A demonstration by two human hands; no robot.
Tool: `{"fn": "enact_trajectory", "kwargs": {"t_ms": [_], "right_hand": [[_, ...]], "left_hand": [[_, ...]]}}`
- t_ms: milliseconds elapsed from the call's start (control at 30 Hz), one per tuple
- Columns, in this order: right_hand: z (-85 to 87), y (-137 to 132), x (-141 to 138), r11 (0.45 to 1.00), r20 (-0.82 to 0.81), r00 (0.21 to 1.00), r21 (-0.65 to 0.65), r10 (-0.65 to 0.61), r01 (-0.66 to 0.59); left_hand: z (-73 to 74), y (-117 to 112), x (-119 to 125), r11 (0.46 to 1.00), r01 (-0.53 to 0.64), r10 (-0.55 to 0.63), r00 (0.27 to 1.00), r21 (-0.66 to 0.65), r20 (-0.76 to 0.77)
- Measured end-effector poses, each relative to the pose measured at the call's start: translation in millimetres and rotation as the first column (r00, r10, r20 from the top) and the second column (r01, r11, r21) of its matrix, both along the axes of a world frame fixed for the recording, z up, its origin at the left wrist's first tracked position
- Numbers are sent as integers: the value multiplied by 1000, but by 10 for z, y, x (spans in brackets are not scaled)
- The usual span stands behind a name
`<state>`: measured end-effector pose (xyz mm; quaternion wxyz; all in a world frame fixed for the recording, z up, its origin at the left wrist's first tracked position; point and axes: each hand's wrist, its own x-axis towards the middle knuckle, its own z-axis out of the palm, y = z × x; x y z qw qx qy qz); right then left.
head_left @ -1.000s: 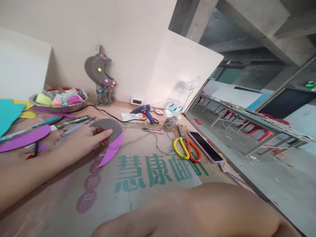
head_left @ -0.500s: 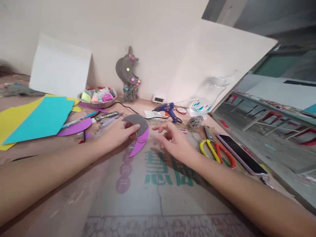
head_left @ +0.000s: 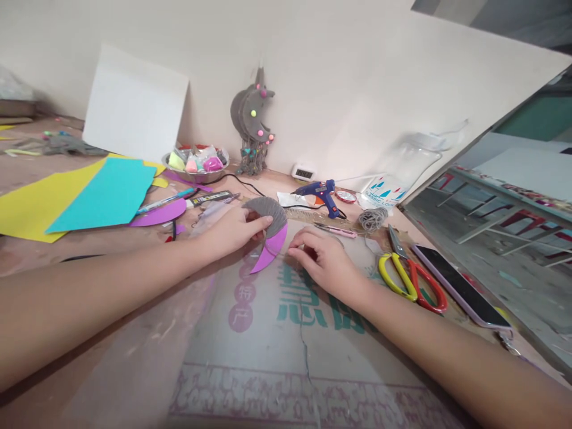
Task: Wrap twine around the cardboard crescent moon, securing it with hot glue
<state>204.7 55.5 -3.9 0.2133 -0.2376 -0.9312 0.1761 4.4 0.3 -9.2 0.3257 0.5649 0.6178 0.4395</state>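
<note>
My left hand [head_left: 235,229] grips a crescent-shaped piece [head_left: 271,229], purple foam with its upper half wrapped in grey yarn, and holds it down on the cardboard mat [head_left: 268,333]. My right hand [head_left: 324,262] rests just to the right of the crescent, with its fingers curled and pinched near the crescent's edge. A thin grey yarn strand seems to run there, but what the fingers hold is too small to make out. A grey yarn ball [head_left: 372,218] lies further right.
A blue glue gun [head_left: 322,193], pink snips [head_left: 335,230], yellow and red scissors [head_left: 409,274] and a phone [head_left: 462,286] lie to the right. Teal and yellow foam sheets [head_left: 89,193], pens, a bowl of coloured clay [head_left: 195,164] and a finished moon ornament [head_left: 251,116] sit at left and back.
The view has swung left and down. My right hand came in from below, reached to the crescent and closed its fingers beside it. My left hand stayed on the crescent.
</note>
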Motion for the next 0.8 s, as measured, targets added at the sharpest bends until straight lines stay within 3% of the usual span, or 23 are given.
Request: {"fn": "enact_trajectory", "kwargs": {"t_ms": [133,333,433,533,633,800], "right_hand": [[3,-46,19,993,38,994,-48,-104,106],[-45,-17,-11,994,27,994,1,110,-110],[-59,-25,-9,998,3,998,-6,67,-67],[-55,-74,5,993,-30,1000,-115,8,-12],[-31,-118,8,978,-47,998,-206,28,-37],[-2,-82,5,997,-25,999,-72,-39,37]], "left_hand": [[32,-8,8,1000,-10,10,1000,-7,-13],[34,2,-6,1000,12,-13,998,-7,-55],[47,-9,4,1000,17,-17,995,3,-101],[70,-26,21,1000,12,-12,993,1,-117],[75,-30,32,1000,16,-16,995,3,-102],[36,-20,22,999,51,-50,996,7,-70]]}}
